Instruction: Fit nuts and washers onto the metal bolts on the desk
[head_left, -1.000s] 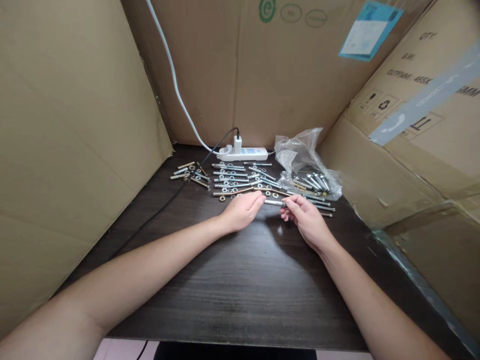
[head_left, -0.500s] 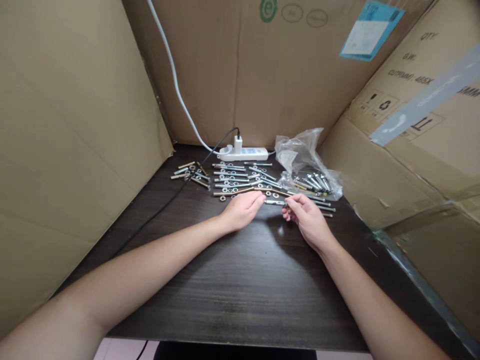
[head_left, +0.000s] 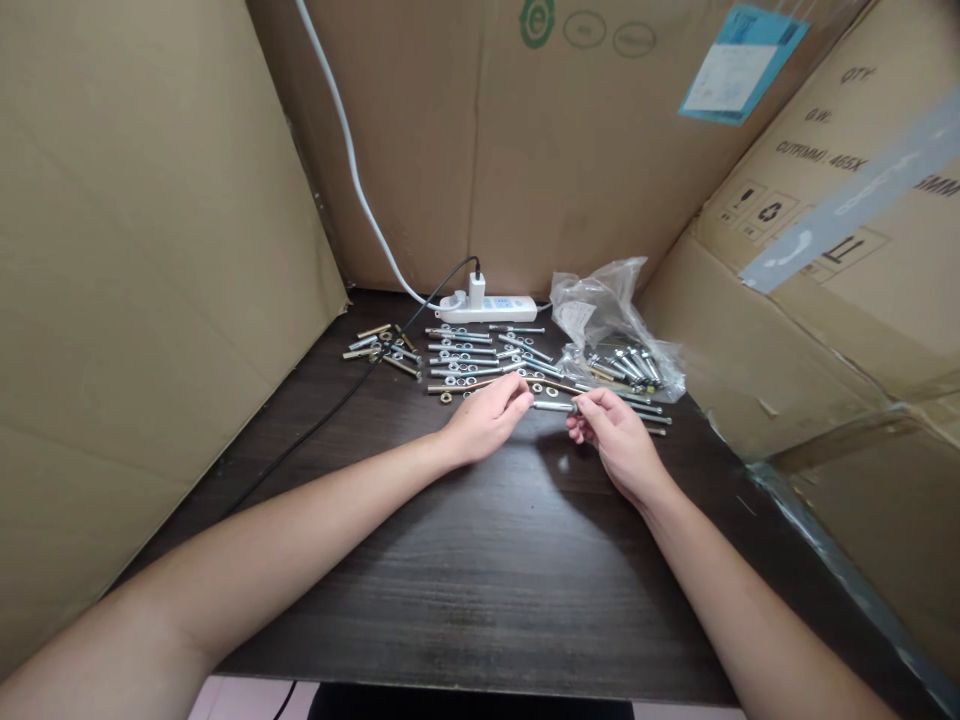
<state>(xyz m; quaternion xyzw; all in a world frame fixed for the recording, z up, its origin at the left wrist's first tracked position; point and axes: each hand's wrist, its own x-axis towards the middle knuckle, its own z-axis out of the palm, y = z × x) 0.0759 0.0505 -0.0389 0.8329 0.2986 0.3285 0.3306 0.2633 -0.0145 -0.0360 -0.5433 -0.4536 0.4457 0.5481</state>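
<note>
A silver expansion bolt [head_left: 553, 406] lies level between my two hands, just above the dark table. My left hand [head_left: 487, 415] is closed at the bolt's left end, its thumb and fingers pinched there. My right hand [head_left: 611, 430] grips the other end between thumb and forefinger, where a washer or nut partly shows. Right behind my hands are rows of loose bolts and sleeves [head_left: 459, 361], with washers and nuts lying among them. One brass-coloured nut [head_left: 446, 398] sits left of the rows, and a ring washer [head_left: 551, 392] lies just behind the held bolt.
Farther left is a small pile of sleeves and nuts [head_left: 382, 350], crossed by a black cable [head_left: 315, 425]. A white power strip [head_left: 487, 309] stands at the back. Assembled bolts [head_left: 637, 368] lie on a clear plastic bag [head_left: 600, 300]. Cardboard walls [head_left: 405, 150] enclose the table.
The held bolt seems slightly turned, its sleeve now looking plainer and brighter. My left fingers have lifted and shifted a little. My right hand stays nearly in place.
</note>
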